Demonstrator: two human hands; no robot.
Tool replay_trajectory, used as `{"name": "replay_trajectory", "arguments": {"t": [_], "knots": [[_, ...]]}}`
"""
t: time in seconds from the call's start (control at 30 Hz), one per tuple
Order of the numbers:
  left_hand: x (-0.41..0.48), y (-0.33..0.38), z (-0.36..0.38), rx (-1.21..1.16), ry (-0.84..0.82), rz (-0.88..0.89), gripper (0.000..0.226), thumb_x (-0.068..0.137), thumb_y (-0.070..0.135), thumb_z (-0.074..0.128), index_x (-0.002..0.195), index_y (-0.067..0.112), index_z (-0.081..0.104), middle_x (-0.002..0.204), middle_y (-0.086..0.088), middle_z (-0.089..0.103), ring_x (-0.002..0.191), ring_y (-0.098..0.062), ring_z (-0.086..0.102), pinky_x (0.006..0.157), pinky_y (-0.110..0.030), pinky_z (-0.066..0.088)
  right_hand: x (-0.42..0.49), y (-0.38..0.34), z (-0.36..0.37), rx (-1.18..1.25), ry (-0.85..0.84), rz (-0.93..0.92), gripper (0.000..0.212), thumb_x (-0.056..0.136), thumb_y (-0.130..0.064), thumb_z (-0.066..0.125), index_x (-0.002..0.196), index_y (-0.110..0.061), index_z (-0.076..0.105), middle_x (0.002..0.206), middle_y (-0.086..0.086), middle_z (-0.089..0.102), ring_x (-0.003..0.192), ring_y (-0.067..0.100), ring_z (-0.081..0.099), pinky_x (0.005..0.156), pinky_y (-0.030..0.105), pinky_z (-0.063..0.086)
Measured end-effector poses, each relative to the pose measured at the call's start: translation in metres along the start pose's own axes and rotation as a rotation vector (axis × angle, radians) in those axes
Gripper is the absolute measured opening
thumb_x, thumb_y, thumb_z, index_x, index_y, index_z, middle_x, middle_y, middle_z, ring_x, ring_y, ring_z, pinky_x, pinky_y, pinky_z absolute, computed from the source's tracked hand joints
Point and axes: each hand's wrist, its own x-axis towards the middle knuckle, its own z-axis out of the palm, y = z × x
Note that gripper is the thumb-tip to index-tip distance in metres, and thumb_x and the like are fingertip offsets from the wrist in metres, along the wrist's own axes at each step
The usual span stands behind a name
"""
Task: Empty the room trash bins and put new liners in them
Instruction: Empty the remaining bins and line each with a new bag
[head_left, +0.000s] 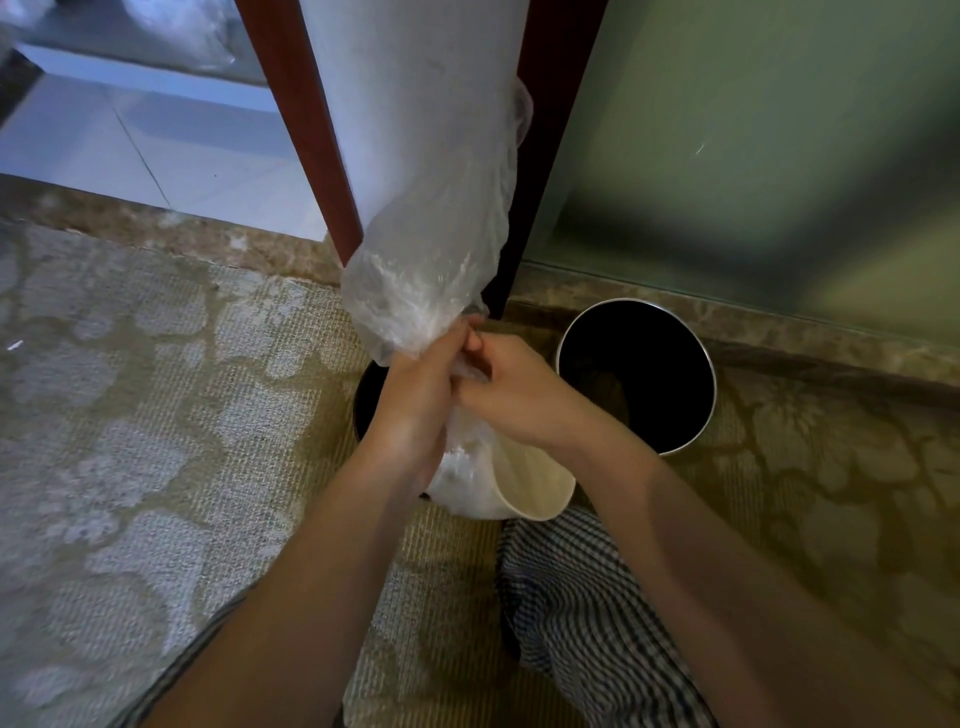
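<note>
Patterned carpet (156, 415) is spread over the lower frame. A clear liner (441, 234) is held up at ctr, gripped by L hand (415, 395) w/ curled fingers & pinched by R hand (514, 395) just beside it. A dark bin (675, 415) is seen ctr-right; a paper cup (530, 488) is seen tilted below the wrists.

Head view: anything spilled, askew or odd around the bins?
Only the paper cup: it lies tipped on its side under the right hand, against the white plastic bag. The steel-rimmed bin stands upright, unlined. No spill shows on the carpet.
</note>
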Motion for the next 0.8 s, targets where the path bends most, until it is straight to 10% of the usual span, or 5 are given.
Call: {"name": "replay_trajectory", "arguments": {"t": [0.2,0.33,0.47,0.67,0.8], "knots": [[0.001,0.006,-0.009,0.007,-0.11,0.019,0.022,0.098,0.019,0.045,0.088,0.01,0.063,0.083,-0.005,0.067,0.085,-0.014,0.067,0.075,-0.028,0.054,0.002,0.002,0.003,0.317,-0.039,0.108,0.026,0.094,-0.004,0.049,0.117,0.0,0.061,0.112,0.015,0.065,0.097,0.011,0.063,0.085,0.02,0.05],[0.005,0.014,-0.02,-0.284,-0.212,-0.055,0.029,0.096,0.016,0.043,0.068,0.014,0.049,0.06,0.002,0.055,0.053,-0.01,0.056,0.051,-0.023,0.049,0.001,0.002,-0.002,0.632,-0.087,0.211,0.017,0.094,0.0,0.047,0.103,0.003,0.061,0.072,0.005,0.057,0.066,0.012,0.056,0.066,0.024,0.048],[0.014,0.017,-0.027,-0.445,-0.141,-0.073,0.032,0.099,0.022,0.039,0.067,0.017,0.041,0.046,0.008,0.039,0.048,-0.006,0.048,0.057,-0.021,0.051,-0.003,-0.002,-0.013,0.506,-0.147,0.224,0.015,0.095,-0.005,0.05,0.087,-0.009,0.062,0.052,-0.008,0.054,0.051,0.001,0.051,0.055,0.013,0.042],[0.026,0.022,-0.047,-0.436,-0.001,-0.072,0.035,0.102,0.021,0.037,0.067,0.016,0.037,0.04,0.009,0.03,0.036,-0.004,0.033,0.042,-0.015,0.042,-0.011,0.007,-0.05,0.373,-0.01,0.302,0.016,0.092,-0.02,0.058,0.078,-0.013,0.062,0.081,0.008,0.058,0.077,0.021,0.055,0.079,0.032,0.046],[0.027,0.02,-0.056,-0.417,0.033,-0.093,0.036,0.103,0.024,0.035,0.067,0.016,0.037,0.039,0.009,0.027,0.032,-0.005,0.03,0.052,-0.018,0.053,-0.017,0.015,-0.064,0.19,0.076,0.3,0.018,0.092,-0.026,0.059,0.077,-0.018,0.064,0.065,-0.005,0.061,0.06,0.006,0.058,0.058,0.015,0.048]]}}
